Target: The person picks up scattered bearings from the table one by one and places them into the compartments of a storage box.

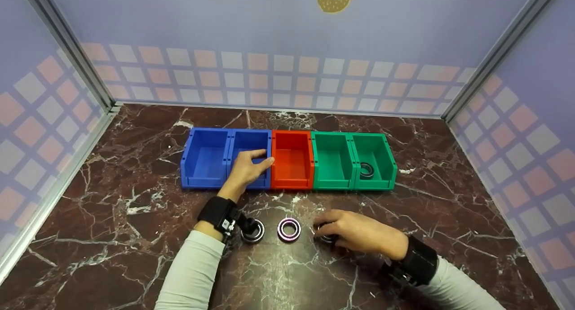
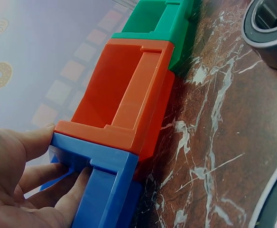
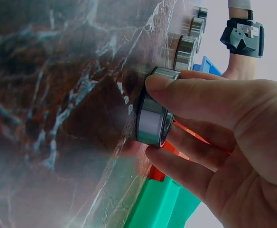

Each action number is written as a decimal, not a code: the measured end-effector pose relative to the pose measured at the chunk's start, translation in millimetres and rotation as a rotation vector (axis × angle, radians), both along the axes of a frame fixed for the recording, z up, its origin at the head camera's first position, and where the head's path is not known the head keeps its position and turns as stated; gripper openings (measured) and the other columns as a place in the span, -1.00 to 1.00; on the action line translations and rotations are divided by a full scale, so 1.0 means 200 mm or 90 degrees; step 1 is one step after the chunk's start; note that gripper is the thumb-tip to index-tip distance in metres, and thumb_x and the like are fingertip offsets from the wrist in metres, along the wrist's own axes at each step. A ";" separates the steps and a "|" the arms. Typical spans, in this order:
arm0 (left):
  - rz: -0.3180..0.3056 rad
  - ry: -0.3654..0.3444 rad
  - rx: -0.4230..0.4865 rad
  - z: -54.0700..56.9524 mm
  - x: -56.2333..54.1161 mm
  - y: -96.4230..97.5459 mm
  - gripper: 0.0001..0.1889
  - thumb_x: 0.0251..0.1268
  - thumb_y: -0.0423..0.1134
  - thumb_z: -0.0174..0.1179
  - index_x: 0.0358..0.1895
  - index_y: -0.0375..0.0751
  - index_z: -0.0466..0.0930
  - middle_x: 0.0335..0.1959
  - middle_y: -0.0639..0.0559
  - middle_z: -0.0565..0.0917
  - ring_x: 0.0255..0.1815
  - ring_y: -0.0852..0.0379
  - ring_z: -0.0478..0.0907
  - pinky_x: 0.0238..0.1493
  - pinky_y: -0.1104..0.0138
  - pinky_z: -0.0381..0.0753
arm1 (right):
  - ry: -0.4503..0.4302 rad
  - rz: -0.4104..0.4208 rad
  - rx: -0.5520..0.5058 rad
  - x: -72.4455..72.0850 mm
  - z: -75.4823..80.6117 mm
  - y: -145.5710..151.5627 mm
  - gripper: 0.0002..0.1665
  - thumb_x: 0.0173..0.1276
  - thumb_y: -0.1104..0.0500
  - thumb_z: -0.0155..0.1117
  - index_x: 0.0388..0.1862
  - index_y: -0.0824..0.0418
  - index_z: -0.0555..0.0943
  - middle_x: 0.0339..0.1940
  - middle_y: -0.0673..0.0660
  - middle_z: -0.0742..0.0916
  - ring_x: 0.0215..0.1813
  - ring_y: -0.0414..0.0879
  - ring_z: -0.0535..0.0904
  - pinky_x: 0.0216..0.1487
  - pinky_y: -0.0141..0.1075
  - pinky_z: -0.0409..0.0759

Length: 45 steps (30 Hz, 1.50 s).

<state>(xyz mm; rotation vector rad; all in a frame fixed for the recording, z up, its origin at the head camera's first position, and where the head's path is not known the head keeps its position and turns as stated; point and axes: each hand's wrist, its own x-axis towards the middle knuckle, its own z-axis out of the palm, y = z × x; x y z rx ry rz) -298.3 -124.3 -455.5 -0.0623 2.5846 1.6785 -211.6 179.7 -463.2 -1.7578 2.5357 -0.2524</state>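
Note:
My left hand (image 1: 246,168) reaches over the second blue bin (image 2: 103,187). Its thumb lies at the top edge beside the red bin (image 2: 105,90) and its fingers are inside, gripping the bin's side wall. Lower right, my right hand (image 1: 359,231) pinches a ball bearing (image 3: 150,121) between thumb and fingers, the ring close to the tabletop. In the head view the fingers hide much of that bearing. To its left lie a purple-tinted bearing (image 1: 283,237) and another silver bearing (image 1: 260,236), partly covered by the left wrist's camera.
Joined in one row are a blue bin (image 1: 204,183), the gripped blue bin, the red bin, a green bin (image 1: 333,183) and an end green bin (image 1: 382,184) with a bearing (image 1: 367,176) in it. Patterned panels (image 1: 287,31) enclose the dark marbled tabletop (image 1: 112,220).

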 end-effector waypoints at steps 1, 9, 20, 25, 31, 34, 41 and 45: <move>0.000 0.001 0.000 0.00 0.00 0.00 -0.43 0.34 -0.15 0.28 0.34 -0.34 0.45 0.40 -0.27 0.44 0.50 -0.18 0.28 0.55 0.09 0.24 | 0.001 0.000 0.000 0.00 0.00 0.00 -0.41 -0.01 0.36 0.51 0.06 0.02 0.70 0.22 0.10 0.66 0.28 -0.03 0.57 0.25 -0.21 0.62; -0.006 -0.010 0.012 0.00 0.00 0.00 -0.43 0.35 -0.15 0.27 0.35 -0.35 0.43 0.42 -0.26 0.42 0.51 -0.16 0.26 0.57 0.09 0.21 | 0.002 0.007 -0.009 0.00 0.00 -0.01 -0.41 -0.03 0.43 0.45 0.03 0.03 0.71 0.16 0.07 0.69 0.25 -0.04 0.59 0.24 -0.20 0.62; -0.005 -0.009 0.009 0.00 0.00 0.00 -0.43 0.34 -0.16 0.27 0.35 -0.35 0.43 0.41 -0.27 0.42 0.51 -0.16 0.26 0.56 0.10 0.23 | 0.014 0.024 -0.016 -0.01 -0.01 -0.02 -0.51 0.04 0.38 0.48 -0.01 0.06 0.71 0.09 0.08 0.71 0.19 -0.06 0.61 0.22 -0.25 0.63; -0.004 -0.020 0.012 0.00 0.00 0.00 -0.41 0.35 -0.13 0.26 0.37 -0.33 0.41 0.44 -0.25 0.40 0.52 -0.15 0.25 0.57 0.10 0.20 | 0.019 0.009 0.002 -0.01 0.02 -0.01 -0.49 0.05 0.37 0.48 0.01 0.06 0.70 0.12 0.09 0.70 0.20 -0.06 0.61 0.24 -0.24 0.63; -0.005 -0.024 0.008 0.01 0.00 0.00 -0.41 0.35 -0.13 0.26 0.37 -0.31 0.41 0.44 -0.24 0.40 0.53 -0.14 0.24 0.58 0.10 0.18 | 0.020 -0.003 0.005 0.00 0.05 0.00 -0.49 0.07 0.37 0.46 0.04 0.04 0.70 0.12 0.06 0.70 0.18 -0.07 0.60 0.23 -0.23 0.63; -0.006 -0.018 0.004 0.01 0.00 0.00 -0.41 0.35 -0.13 0.27 0.37 -0.31 0.42 0.44 -0.23 0.40 0.52 -0.14 0.25 0.57 0.10 0.19 | 0.025 -0.001 -0.003 0.00 0.07 0.00 -0.51 0.10 0.36 0.45 0.03 0.03 0.70 0.10 0.04 0.71 0.15 -0.08 0.60 0.20 -0.23 0.64; -0.007 -0.020 0.010 0.01 0.00 0.00 -0.41 0.35 -0.13 0.26 0.37 -0.31 0.41 0.44 -0.23 0.39 0.53 -0.14 0.24 0.58 0.10 0.18 | 0.033 0.003 0.003 -0.01 0.12 0.01 -0.48 0.08 0.36 0.45 0.05 0.01 0.68 0.12 0.07 0.70 0.19 -0.05 0.59 0.24 -0.20 0.61; -0.007 -0.013 0.001 0.01 0.00 0.00 -0.42 0.35 -0.15 0.26 0.36 -0.33 0.42 0.43 -0.25 0.41 0.52 -0.15 0.25 0.57 0.09 0.21 | 0.031 -0.003 0.008 -0.01 0.15 0.01 -0.42 0.07 0.38 0.43 0.10 0.01 0.67 0.13 0.08 0.69 0.22 -0.04 0.58 0.27 -0.18 0.59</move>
